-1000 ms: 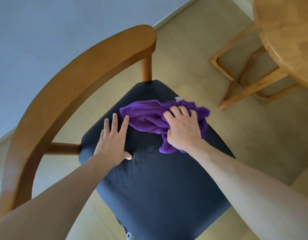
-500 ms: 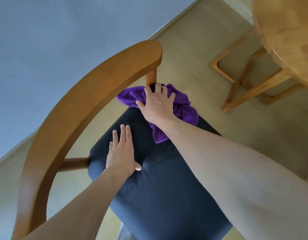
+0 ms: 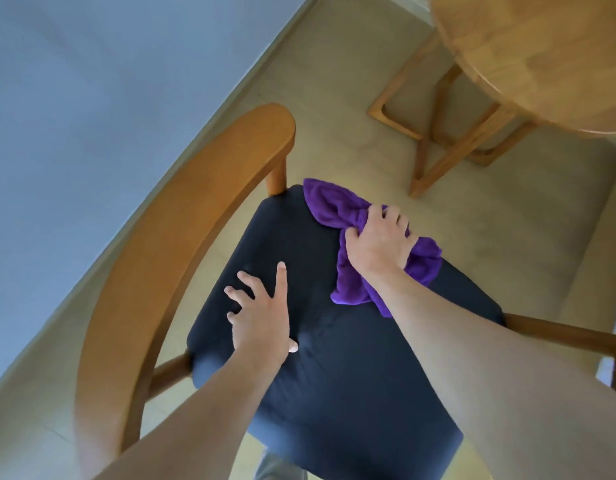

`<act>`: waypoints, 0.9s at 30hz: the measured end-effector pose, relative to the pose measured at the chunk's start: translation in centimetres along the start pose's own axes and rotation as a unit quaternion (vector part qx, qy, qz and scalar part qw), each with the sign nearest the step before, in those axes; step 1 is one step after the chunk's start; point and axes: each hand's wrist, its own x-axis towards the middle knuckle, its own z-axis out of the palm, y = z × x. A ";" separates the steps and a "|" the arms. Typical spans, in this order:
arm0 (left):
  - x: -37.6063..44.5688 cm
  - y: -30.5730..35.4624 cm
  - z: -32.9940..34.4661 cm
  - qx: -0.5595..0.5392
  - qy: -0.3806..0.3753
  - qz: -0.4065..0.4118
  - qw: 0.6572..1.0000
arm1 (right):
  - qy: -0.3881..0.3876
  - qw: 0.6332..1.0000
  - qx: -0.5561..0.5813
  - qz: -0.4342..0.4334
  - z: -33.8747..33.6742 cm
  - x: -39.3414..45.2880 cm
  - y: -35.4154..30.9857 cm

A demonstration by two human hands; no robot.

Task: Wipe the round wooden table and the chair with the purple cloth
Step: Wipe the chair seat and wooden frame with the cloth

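Note:
The chair (image 3: 182, 244) has a curved wooden back and a dark navy seat (image 3: 334, 375) below me. A crumpled purple cloth (image 3: 331, 209) lies on the seat's far right part. My right hand (image 3: 377, 242) grips the cloth, fingers curled into its folds, pressing it onto the seat. On the seat's left part rests my left hand (image 3: 261, 313), flat with fingers spread. The round wooden table (image 3: 542, 53) shows at the top right, only partly in view.
The table's wooden legs (image 3: 448, 140) stand on the beige floor (image 3: 334, 98) beyond the chair. A pale blue wall (image 3: 92, 81) runs along the left, close behind the chair back. A wooden chair arm (image 3: 569, 334) juts out at the right edge.
My right hand has dragged the cloth from the seat's far corner by the back post toward the right side of the seat. My left hand stays on the seat, fingers now spread.

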 end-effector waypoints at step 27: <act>0.2 0.6 -0.5 0.027 -0.010 -0.033 0.999 | 0.023 0.991 0.019 -0.132 0.1 -5.1 0.5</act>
